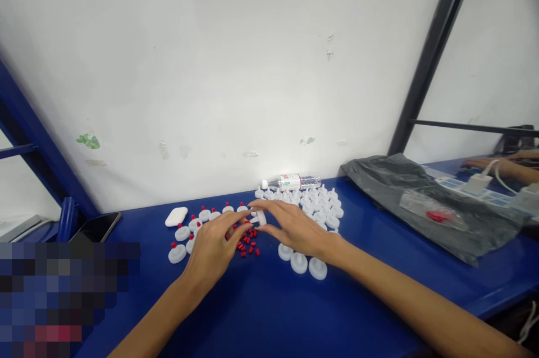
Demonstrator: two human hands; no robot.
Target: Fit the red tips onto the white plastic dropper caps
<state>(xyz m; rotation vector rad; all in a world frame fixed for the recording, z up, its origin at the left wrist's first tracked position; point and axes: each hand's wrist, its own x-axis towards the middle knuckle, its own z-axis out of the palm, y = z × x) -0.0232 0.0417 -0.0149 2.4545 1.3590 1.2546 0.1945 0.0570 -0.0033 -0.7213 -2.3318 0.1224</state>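
Observation:
Between thumb and fingers, my right hand grips a white nozzle cap, tilted on its side with its spout toward the left. My left hand is closed in a pinch at the spout end; whatever sits in its fingertips is too small to make out. Below the hands lies a loose pile of small red tips. Around my left hand stand several white caps with red tips on their spouts. Plain white caps lie under and behind my right hand, partly hidden by it.
A clear plastic bottle lies by the wall. A white rounded case and a dark phone are at left. On the right, a grey plastic bag carries a small clear bag with red pieces. Another person's arm shows far right.

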